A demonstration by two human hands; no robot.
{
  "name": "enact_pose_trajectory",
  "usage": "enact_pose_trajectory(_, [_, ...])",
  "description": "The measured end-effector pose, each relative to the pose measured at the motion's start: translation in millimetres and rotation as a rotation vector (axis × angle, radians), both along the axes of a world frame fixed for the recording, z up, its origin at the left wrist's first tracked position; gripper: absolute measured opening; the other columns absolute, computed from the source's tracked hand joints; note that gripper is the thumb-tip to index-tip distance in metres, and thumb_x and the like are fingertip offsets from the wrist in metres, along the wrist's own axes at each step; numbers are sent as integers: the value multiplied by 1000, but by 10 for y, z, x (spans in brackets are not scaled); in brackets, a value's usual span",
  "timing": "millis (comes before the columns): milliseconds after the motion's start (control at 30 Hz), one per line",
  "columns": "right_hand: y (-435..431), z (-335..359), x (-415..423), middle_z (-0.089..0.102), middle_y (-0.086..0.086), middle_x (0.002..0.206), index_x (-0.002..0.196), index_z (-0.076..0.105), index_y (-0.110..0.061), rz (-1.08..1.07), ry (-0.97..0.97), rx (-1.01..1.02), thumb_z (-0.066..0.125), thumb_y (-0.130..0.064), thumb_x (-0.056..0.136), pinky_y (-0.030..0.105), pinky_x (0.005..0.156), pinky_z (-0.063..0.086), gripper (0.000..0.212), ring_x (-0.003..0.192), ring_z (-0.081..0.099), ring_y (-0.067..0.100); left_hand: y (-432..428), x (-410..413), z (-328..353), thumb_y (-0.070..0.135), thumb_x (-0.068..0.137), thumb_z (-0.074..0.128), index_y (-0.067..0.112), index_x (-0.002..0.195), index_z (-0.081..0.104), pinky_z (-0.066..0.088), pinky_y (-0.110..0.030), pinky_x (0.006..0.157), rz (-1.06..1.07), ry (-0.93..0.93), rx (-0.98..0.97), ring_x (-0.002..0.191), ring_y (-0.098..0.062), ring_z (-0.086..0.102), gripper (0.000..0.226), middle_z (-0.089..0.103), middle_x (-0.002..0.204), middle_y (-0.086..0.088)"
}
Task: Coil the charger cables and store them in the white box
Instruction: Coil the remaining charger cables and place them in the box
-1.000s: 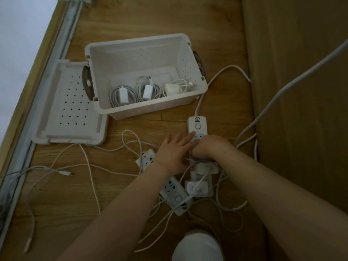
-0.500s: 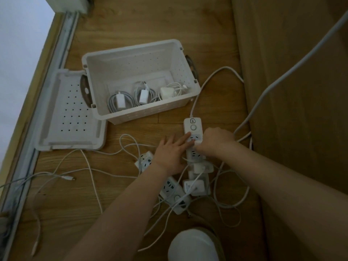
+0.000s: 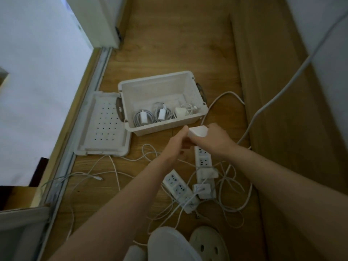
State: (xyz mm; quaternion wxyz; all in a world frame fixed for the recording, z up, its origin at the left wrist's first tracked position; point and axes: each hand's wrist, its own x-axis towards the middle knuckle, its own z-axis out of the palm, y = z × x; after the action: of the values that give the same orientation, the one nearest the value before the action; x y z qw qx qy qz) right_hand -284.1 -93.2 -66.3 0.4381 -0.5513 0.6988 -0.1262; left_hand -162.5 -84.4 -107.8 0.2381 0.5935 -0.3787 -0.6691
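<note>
The white box stands open on the wooden floor, and three coiled chargers lie in it. Just in front of its near wall my right hand grips a white charger brick held above a power strip. My left hand hovers beside the brick with its fingertips at the brick's left edge; its fingers are loosely curled, and I cannot tell whether they hold anything. Two more adapters sit plugged in the strip. Loose white cables trail across the floor.
The perforated lid lies flat left of the box. A second power strip lies among tangled cords. A thick grey cable runs up to the right along a wooden panel. A door track borders the left. Slippers are at the bottom.
My right hand has pulled the charger brick off the power strip and raised it toward the box. My left hand has lifted off the strip. The view has tilted up.
</note>
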Motion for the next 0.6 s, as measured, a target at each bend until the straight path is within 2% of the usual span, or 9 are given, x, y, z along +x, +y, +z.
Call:
enact_pose_trajectory(67, [42,189,118,59,6,100,103,56,-4,3,-15,-134,66,-36,83,21,68,52,39,85,59,15,-14,54,196,53,94,38,19,118,63,43,-34,86,113,191,102,99,-17,60,49,67,111,-2])
enact_pose_trajectory(133, [73,344,226,50,12,123,125,47,-4,47,34,-213,68,-34,79,37,90,50,59,111,52,24,0,107,446,44,90,52,17,123,60,43,-37,95,184,292,140,111,-23,58,43,63,122,-7])
enact_pose_trajectory(233, [187,633,404,40,10,130,133,37,-7,86,23,-338,72,-28,76,38,100,43,71,121,41,23,62,209,840,30,89,60,10,123,57,45,-35,95,353,368,122,113,-24,57,40,62,123,-10])
enact_pose_trajectory(300, [278,783,504,42,11,129,133,33,-6,91,-88,-342,74,-20,76,34,95,47,71,115,47,21,107,313,1079,27,91,59,5,124,55,50,-35,89,470,436,82,105,-24,61,40,64,118,-12])
enact_pose_trajectory(400, [431,1024,644,57,11,117,128,36,-7,87,-329,-254,66,-13,85,23,70,53,53,89,60,16,195,512,1363,34,91,55,5,121,52,53,-37,84,628,499,53,98,-25,63,42,65,111,-15])
enact_pose_trajectory(467, [510,1165,691,59,3,107,123,42,-11,113,-366,-238,63,-21,88,26,72,53,42,86,61,14,296,630,1540,41,91,52,5,126,48,51,-43,92,672,552,36,103,-29,62,51,63,116,-19])
enact_pose_trajectory(500, [548,1243,698,59,-1,100,120,45,-12,147,-359,-243,60,-25,90,29,75,52,36,84,60,12,340,686,1635,44,91,49,6,128,46,52,-44,89,686,582,17,99,-29,61,53,62,113,-19])
enact_pose_trajectory(567, [624,1379,690,59,-3,80,105,55,-9,249,-375,-253,54,-25,94,29,72,47,19,71,55,9,402,786,1852,45,93,45,7,128,43,57,-40,70,759,671,-25,86,-26,59,52,59,103,-17])
enact_pose_trajectory(600, [665,1433,675,57,-3,71,95,59,-5,305,-376,-267,50,-23,96,26,68,44,19,64,51,8,424,833,1958,45,93,45,7,129,42,59,-37,61,819,727,-19,83,-25,58,52,57,103,-17])
